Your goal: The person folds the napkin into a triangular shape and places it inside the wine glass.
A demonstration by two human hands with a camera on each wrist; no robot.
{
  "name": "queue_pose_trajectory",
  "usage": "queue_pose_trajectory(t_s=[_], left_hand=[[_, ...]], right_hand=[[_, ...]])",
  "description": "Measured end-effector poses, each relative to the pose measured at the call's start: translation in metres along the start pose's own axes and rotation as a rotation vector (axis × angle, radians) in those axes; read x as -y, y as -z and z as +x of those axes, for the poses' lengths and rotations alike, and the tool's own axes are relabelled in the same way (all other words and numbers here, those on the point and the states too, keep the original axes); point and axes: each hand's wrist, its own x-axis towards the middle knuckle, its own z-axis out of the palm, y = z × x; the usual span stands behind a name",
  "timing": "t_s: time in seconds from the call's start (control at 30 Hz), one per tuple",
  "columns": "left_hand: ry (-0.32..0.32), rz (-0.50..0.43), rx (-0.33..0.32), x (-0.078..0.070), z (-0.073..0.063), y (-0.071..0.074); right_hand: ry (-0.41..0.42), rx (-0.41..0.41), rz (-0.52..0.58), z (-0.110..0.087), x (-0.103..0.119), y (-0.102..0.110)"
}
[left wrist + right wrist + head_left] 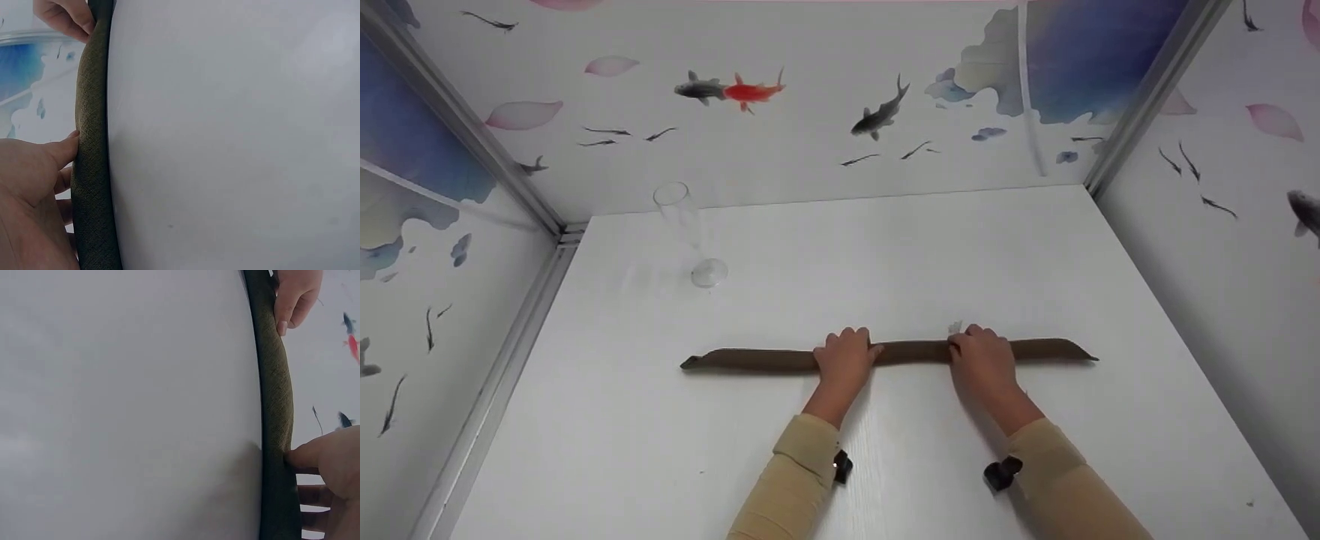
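A long, dark olive-brown cloth (913, 352), rolled into a narrow strip with pointed ends, lies crosswise on the white table. Left of its middle, my left hand (844, 364) grips the roll, thumb on one side and fingers over the far edge. My right hand (984, 365) holds it right of the middle in much the same way. Between the hands, a bare stretch of woven cloth (93, 95) shows in the left wrist view. In the right wrist view, the thumb presses into the cloth (275, 382). A small whitish tag (955, 327) pokes out beside the right fingers.
A clear stemmed glass (709, 273) stands upright at the back left of the white table (900, 262). Panels printed with fish and petals (825, 165) enclose the table at the back and both sides, with metal posts (1155, 94) at the corners.
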Motion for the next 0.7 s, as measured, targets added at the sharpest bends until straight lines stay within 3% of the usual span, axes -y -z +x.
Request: queue_pose_trajectory(t_s=[0.2,0.7], left_hand=[[-0.002,0.000,-0.006,0.000,-0.002,0.001],[-0.004,0.034,0.009,0.000,0.001,-0.001]], right_hand=[[0.006,0.017,-0.030,0.002,0.011,-0.002],[0.023,0.036,0.018,0.015,0.049,-0.011]])
